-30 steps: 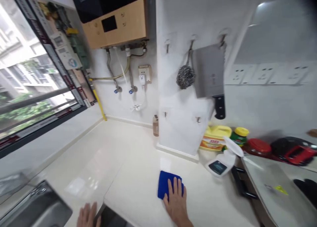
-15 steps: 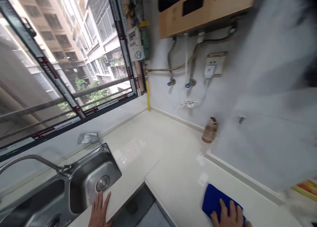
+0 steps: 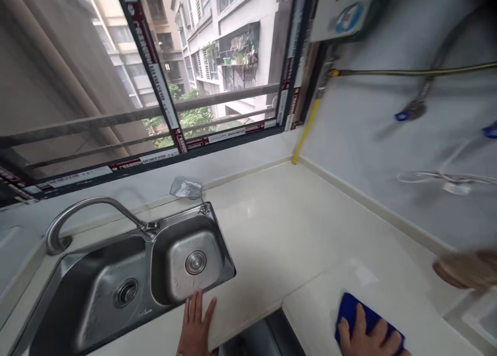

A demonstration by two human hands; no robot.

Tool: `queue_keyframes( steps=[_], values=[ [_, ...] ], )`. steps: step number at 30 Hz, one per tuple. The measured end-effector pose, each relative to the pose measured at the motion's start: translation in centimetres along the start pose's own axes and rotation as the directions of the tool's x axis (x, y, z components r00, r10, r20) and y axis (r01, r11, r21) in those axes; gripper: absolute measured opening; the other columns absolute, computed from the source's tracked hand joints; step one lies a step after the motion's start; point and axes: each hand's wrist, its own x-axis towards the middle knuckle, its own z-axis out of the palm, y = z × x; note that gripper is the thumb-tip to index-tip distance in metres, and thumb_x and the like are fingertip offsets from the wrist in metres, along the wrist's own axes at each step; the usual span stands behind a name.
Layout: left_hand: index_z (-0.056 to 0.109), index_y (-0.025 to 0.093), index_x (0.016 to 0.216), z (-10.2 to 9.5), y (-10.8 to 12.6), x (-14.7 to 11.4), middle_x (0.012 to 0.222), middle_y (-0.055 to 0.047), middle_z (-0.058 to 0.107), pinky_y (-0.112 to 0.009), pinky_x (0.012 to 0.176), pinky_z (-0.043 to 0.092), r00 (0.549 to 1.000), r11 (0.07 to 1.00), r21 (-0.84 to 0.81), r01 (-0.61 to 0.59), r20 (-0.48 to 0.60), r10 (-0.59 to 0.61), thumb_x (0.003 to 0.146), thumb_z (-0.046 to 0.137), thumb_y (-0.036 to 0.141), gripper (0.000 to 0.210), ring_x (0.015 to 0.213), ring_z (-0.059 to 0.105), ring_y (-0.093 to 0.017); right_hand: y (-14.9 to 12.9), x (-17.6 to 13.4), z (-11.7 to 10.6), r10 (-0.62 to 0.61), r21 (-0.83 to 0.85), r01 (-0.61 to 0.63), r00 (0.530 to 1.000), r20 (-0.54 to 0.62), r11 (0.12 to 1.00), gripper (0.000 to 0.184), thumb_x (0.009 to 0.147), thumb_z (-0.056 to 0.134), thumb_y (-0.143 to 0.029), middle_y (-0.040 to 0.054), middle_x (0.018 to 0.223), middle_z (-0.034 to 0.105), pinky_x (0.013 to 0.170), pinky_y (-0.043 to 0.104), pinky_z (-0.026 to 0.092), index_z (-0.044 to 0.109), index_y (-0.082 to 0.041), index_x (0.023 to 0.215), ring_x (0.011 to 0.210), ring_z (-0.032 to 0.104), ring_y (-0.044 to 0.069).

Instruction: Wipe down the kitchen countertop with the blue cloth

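My left hand point(image 3: 194, 326) lies with its fingers stretched out on the pale countertop point(image 3: 264, 262), at the front rim of the steel double sink point(image 3: 149, 273). It holds nothing. On the counter to the right, my right hand point(image 3: 367, 338) presses down on a folded blue cloth point(image 3: 373, 319), its bent fingers spread over the top. The cloth lies flat against the surface, and part of it is hidden under the hand.
A curved faucet point(image 3: 97, 203) stands behind the sink. Near the wall lies a silvery packet point(image 3: 186, 187). A blurred brown bottle point(image 3: 466, 269) stands at the right. A yellow pipe point(image 3: 306, 133) runs down in the corner, and a dark opening point(image 3: 252, 340) lies below the counter's front edge.
The view has turned left, towards the sink and window. My right hand has slid the blue cloth nearer the counter's inner corner. My left hand stays by the sink.
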Motion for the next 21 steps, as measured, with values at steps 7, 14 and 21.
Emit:
queue_keyframes(
  steps=[7,14,21],
  values=[
    [0.018,0.028,0.153,1.5,0.1,-0.4,0.160,-0.012,-0.021,-0.069,0.114,0.010,1.000,0.990,-0.141,0.002,0.016,0.000,0.044,0.069,0.021,0.121,0.146,-0.006,-0.048,-16.6,5.0,-0.2,-0.281,-0.023,0.282,0.959,0.037,0.959,0.064,0.090,0.034,-0.039,0.0338,0.142,0.037,0.098,0.070,0.029,0.033,-0.007,0.146,0.136,0.025,0.052],
    [0.019,0.025,0.153,1.8,-2.6,-4.6,0.164,-0.011,0.006,-0.066,0.115,0.018,1.000,0.956,-0.292,0.027,-0.004,-0.030,0.070,0.066,0.047,0.099,0.149,0.006,-0.040,-25.6,0.9,-1.2,-0.592,0.125,0.583,0.805,0.041,0.803,0.065,0.090,0.036,-0.040,0.0311,0.150,0.028,0.105,0.068,0.024,0.031,-0.009,0.147,0.141,0.016,0.050],
    [0.062,0.020,0.125,-0.1,-7.8,-12.6,0.136,-0.009,0.060,-0.040,0.108,0.046,0.557,0.559,-0.658,0.505,-0.247,-0.793,0.094,0.036,0.044,0.047,0.128,0.053,-0.023,-28.2,0.9,-0.3,-0.705,0.223,0.681,0.708,0.046,0.698,0.066,0.087,0.038,-0.041,0.0277,0.151,0.028,0.106,0.069,0.022,0.036,-0.011,0.146,0.142,0.014,0.049]
  ],
)
